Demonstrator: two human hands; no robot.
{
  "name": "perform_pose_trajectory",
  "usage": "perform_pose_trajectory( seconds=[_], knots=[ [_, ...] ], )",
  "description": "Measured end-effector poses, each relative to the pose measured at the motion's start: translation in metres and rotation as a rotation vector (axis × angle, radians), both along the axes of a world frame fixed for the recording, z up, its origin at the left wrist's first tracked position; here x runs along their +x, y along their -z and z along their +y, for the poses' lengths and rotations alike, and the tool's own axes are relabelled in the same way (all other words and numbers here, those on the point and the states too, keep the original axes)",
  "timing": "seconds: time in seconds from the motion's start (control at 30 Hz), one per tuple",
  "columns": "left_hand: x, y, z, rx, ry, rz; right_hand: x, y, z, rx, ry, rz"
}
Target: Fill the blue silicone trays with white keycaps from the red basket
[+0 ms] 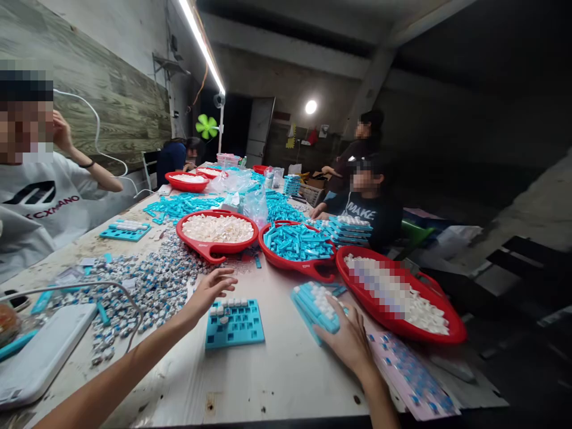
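Observation:
My left hand [210, 298] hovers over the table with its fingers stretched out and apart, holding nothing. Below and right of it lies a blue grid tray [252, 330] with square holes, its back row mostly filled with white cube-like pieces. My right hand [351, 339] grips a second blue tray [328, 322], thumb at the near edge and fingers over the right side. White pieces [319, 295] cover the top of that tray. It sits on or just above another flat blue piece [304, 313]; motion blur hides which.
Loose white-and-blue pieces [147, 280] heap at left. Red baskets hold white pieces [218, 229], blue parts [297, 241] and more white pieces [420, 304]. A pink sheet [402, 369] lies at right, a white power bank-like box [49, 351] at left. Other people sit around the table.

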State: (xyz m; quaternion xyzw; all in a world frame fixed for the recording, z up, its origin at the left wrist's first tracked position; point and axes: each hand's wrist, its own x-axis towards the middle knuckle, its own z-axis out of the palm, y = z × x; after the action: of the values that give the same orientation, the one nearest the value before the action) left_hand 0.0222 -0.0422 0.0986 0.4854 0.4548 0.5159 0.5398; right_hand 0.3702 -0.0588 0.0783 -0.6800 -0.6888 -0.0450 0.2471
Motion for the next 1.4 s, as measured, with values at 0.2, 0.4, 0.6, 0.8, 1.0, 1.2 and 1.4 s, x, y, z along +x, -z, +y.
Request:
perform_pose_trajectory(
  seconds=[0.2, 0.4, 0.6, 0.8, 1.0, 1.2, 1.4],
  knots=[
    [-0.01, 0.028, 0.004, 0.074, -0.07, 0.039, 0.0, 0.021, 0.008, -0.035, 0.121, -0.039],
    [-0.004, 0.051, 0.002, 0.176, -0.047, 0.086, -0.002, -0.005, 0.009, -0.213, 0.097, -0.204],
    [-0.004, 0.056, -0.001, 0.254, 0.0, 0.138, -0.003, -0.026, 0.055, -0.379, -0.349, -0.271],
    [-0.006, 0.057, 0.0, 0.266, 0.064, 0.169, -0.003, -0.022, 0.075, -0.45, -0.405, -0.344],
    [-0.005, 0.056, -0.003, 0.288, 0.071, 0.253, -0.003, -0.011, 0.073, -0.426, -0.407, -0.393],
    [-0.004, 0.059, -0.004, 0.274, 0.044, 0.258, -0.003, -0.021, 0.081, -0.52, -0.423, -0.373],
    [-0.005, 0.058, -0.003, 0.262, 0.02, 0.233, -0.015, -0.021, 0.075, -0.458, -0.43, -0.356]
  ],
)
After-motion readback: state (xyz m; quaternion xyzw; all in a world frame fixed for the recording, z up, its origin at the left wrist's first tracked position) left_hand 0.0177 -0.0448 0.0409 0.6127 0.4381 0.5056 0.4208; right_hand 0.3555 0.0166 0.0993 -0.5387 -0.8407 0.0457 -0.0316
